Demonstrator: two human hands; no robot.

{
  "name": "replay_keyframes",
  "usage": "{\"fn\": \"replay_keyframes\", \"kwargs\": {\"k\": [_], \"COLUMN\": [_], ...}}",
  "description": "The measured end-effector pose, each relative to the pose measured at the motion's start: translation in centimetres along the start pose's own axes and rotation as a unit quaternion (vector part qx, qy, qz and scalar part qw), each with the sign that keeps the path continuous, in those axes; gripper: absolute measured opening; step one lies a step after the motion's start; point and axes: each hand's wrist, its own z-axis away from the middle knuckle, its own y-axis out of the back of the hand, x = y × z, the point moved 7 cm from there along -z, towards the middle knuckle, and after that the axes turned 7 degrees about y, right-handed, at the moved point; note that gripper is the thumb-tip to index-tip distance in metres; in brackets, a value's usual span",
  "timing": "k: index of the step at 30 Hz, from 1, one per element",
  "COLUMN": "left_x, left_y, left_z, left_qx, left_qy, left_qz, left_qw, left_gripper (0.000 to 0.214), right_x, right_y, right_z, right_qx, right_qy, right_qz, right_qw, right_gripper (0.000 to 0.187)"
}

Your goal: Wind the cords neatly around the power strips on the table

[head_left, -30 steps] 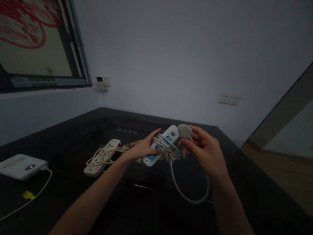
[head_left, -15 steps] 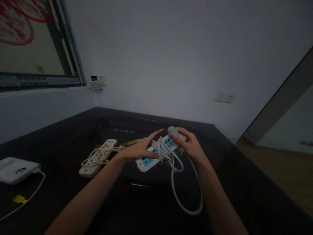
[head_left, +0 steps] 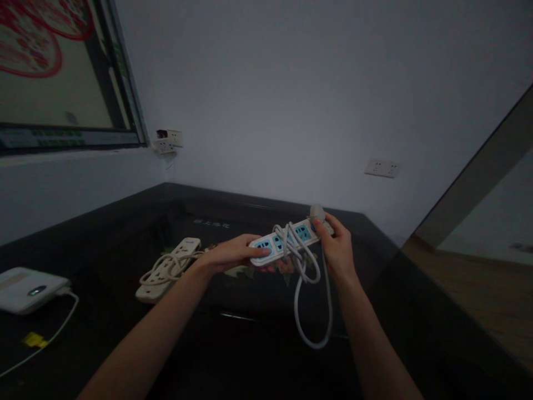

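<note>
Above the dark table I hold a white power strip [head_left: 271, 256] with blue socket faces, tilted up to the right. My left hand [head_left: 236, 251] is closed on its left end, the thumb lying across the sockets. At the other end my right hand [head_left: 335, 243] grips the strip together with its pale plug [head_left: 317, 213]. The white cord [head_left: 296, 253] is wound around the strip's middle, and a long loop of it hangs below, near my right wrist. Beyond my left forearm lies a second power strip [head_left: 152, 291], cream-coloured, with its own cord bundled on top.
A white box-shaped device [head_left: 31, 289] with a cable sits at the left on the dark table [head_left: 200, 355]; a yellow tag [head_left: 35, 339] is on that cable. Wall sockets [head_left: 382, 168] are at the back right, with more sockets [head_left: 169, 141] near the window corner.
The power strip has moved right and turned nearer to level. My left hand has shifted from the wound cord to the strip's left end. My right hand and the plug have moved right.
</note>
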Motion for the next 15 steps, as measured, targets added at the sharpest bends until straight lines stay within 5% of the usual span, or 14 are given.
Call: {"fn": "replay_keyframes", "kwargs": {"k": [6, 10, 15], "left_x": [0.5, 1.1, 0.6], "left_y": [0.6, 1.6, 3.4], "left_z": [-0.1, 0.1, -0.2], "left_qx": [0.067, 0.144, 0.206], "left_qy": [-0.035, -0.071, -0.072], "left_qz": [0.026, 0.023, -0.017], "left_qw": [0.997, 0.987, 0.976], "left_gripper": [0.032, 0.029, 0.033], "right_x": [-0.6, -3.3, -6.8], "right_y": [0.6, 1.5, 1.1], "right_z": [-0.3, -0.3, 0.9], "right_qx": [0.001, 0.0, -0.058], "right_qy": [0.031, 0.073, 0.036], "right_qz": [0.043, 0.13, 0.164], "right_qw": [0.999, 0.989, 0.984], "right_gripper": [0.046, 0.037, 0.039]}}
